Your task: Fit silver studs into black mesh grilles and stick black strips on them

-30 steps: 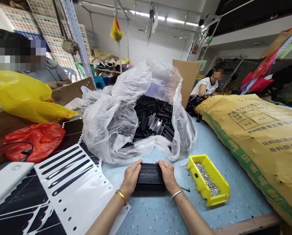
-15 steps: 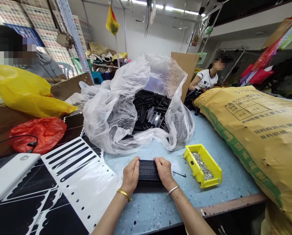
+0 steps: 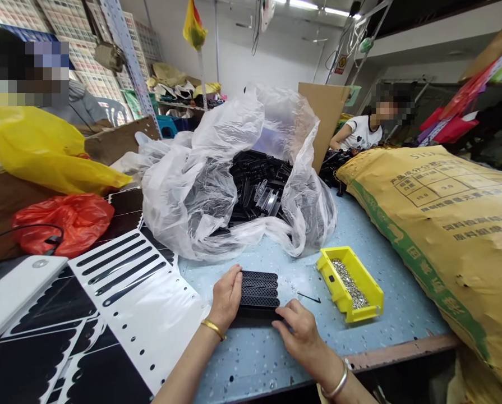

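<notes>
Several black perforated plastic strips (image 3: 259,289) lie side by side in a compact block on the blue speckled table (image 3: 251,359). My left hand (image 3: 228,294) is closed around the block's left end, thumb along the near side. At the front right corner, my right hand (image 3: 299,331) has its thumb and index finger curled round the end of the nearest strip, and the exact contact is hard to make out. Right of the block lies a thin black rod (image 3: 308,298). Beside that stands a yellow bin (image 3: 332,286) with small metal pieces (image 3: 349,283).
Behind the block, a clear plastic bag (image 3: 183,207) holds many black parts (image 3: 254,179). Sheets with black strips (image 3: 120,269) and a white device (image 3: 19,292) lie left. A large yellow sack (image 3: 444,224) borders the right. Two people sit beyond.
My right hand has shifted from the block's upper right end down to its front right corner, uncovering the strips' right ends. My left hand stays at the left end.
</notes>
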Motion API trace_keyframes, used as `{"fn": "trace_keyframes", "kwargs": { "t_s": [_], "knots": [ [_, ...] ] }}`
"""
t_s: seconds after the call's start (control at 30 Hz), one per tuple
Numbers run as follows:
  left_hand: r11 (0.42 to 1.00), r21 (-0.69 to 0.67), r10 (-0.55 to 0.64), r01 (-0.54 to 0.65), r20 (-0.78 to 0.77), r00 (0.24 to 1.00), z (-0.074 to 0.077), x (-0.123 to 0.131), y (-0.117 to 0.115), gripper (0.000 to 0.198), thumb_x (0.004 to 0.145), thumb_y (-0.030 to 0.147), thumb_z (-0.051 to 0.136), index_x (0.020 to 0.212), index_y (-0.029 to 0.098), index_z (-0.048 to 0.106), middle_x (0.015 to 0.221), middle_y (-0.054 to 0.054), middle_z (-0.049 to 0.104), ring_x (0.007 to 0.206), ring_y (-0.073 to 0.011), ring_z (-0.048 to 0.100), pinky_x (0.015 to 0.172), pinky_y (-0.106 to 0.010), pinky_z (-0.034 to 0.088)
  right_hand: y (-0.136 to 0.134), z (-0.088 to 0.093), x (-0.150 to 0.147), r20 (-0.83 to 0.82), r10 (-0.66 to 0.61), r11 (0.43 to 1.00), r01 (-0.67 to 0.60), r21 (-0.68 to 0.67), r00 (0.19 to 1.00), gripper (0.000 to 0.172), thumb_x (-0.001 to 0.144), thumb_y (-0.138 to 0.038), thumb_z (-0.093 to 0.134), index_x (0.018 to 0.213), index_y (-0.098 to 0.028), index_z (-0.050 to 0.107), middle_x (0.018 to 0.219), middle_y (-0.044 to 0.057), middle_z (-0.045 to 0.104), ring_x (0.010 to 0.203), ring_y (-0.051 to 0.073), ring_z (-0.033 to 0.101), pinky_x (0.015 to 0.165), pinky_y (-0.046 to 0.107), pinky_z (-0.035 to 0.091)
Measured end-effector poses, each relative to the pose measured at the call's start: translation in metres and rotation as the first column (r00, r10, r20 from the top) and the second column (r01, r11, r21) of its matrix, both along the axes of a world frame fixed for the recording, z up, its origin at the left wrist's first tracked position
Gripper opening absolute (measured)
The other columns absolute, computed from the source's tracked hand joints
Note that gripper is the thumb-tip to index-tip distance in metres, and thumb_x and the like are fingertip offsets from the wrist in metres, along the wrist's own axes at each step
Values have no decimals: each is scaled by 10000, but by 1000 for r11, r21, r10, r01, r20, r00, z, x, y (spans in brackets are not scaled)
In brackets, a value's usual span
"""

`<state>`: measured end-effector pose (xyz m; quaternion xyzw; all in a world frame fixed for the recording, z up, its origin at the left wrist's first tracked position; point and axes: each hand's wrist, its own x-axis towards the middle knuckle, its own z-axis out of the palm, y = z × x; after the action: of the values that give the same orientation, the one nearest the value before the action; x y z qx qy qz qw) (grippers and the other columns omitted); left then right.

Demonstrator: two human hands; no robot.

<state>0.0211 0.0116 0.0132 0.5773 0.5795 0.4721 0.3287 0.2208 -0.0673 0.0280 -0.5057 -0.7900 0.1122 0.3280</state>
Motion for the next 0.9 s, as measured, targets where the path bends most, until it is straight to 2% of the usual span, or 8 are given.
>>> {"fn": "trace_keyframes", "kwargs": {
  "t_s": [0.23, 0.4, 0.47, 0.53, 0.6, 0.63, 0.73, 0.9],
  "knots": [
    [991, -102, -70, 90, 186, 980, 15, -20, 5, 413, 820, 463, 501, 945, 147, 735, 1027, -85, 738, 1040, -274, 640, 949, -402, 465, 12, -6, -8, -24, -12, 1000, 12, -27, 1000, 95, 784, -127, 578, 749, -183, 646, 689, 44, 589, 627, 176, 563, 565, 278, 442],
    [990, -109, -56, 87, 257, 965, 11, -22, 4, 386, 812, 464, 537, 915, 154, 743, 991, -79, 744, 1013, -267, 645, 940, -397, 465, 15, -1, 3, -316, -192, 981, 169, -99, 929, 144, 768, -312, 663, 815, -176, 671, 684, 53, 635, 580, 176, 579, 559, 302, 478],
    [994, -103, -17, 49, 298, 954, 5, -19, 5, 405, 819, 471, 534, 951, 145, 732, 1036, -90, 732, 1047, -267, 631, 965, -406, 450, 28, 2, 7, -513, -350, 933, 244, -263, 784, 251, 805, -413, 616, 773, -172, 679, 713, 80, 681, 637, 202, 635, 587, 319, 511],
    [996, -94, 23, 9, 336, 942, -2, -16, 7, 437, 835, 480, 514, 1014, 132, 710, 1117, -107, 703, 1105, -268, 604, 993, -413, 429, 48, 4, 4, -687, -476, 873, 206, -441, 549, 366, 817, -499, 570, 773, -154, 685, 786, 112, 719, 742, 243, 687, 629, 345, 542],
    [996, -88, 41, -10, 362, 931, -7, -12, 9, 455, 850, 482, 492, 1057, 128, 690, 1173, -116, 676, 1143, -263, 581, 1014, -412, 414, 70, 2, -4, -781, -526, 850, 163, -502, 336, 424, 765, -555, 595, 770, -140, 681, 803, 123, 731, 772, 260, 703, 647, 361, 551],
    [996, -86, 43, -12, 373, 927, -9, -11, 11, 454, 851, 481, 491, 1059, 128, 688, 1176, -116, 675, 1146, -261, 580, 1019, -409, 410, 80, 0, -10, -792, -539, 842, 180, -508, 286, 441, 739, -573, 604, 746, -138, 677, 781, 121, 732, 758, 258, 704, 646, 360, 549],
    [996, -84, 38, -5, 401, 915, -12, -10, 13, 438, 845, 479, 501, 1034, 136, 695, 1151, -106, 688, 1128, -253, 591, 1026, -402, 405, 98, -10, -28, -796, -528, 849, 185, -495, 295, 441, 730, -568, 603, 702, -136, 688, 735, 113, 735, 725, 243, 697, 688, 365, 535],
    [995, -98, 30, 15, 447, 894, -12, -9, 12, 413, 835, 481, 514, 980, 147, 710, 1115, -95, 702, 1111, -249, 601, 1033, -398, 402, 98, -20, -43, -789, -505, 863, 192, -467, 349, 412, 754, -520, 605, 645, -139, 714, 683, 97, 735, 702, 226, 673, 761, 355, 495]
  ]
}}
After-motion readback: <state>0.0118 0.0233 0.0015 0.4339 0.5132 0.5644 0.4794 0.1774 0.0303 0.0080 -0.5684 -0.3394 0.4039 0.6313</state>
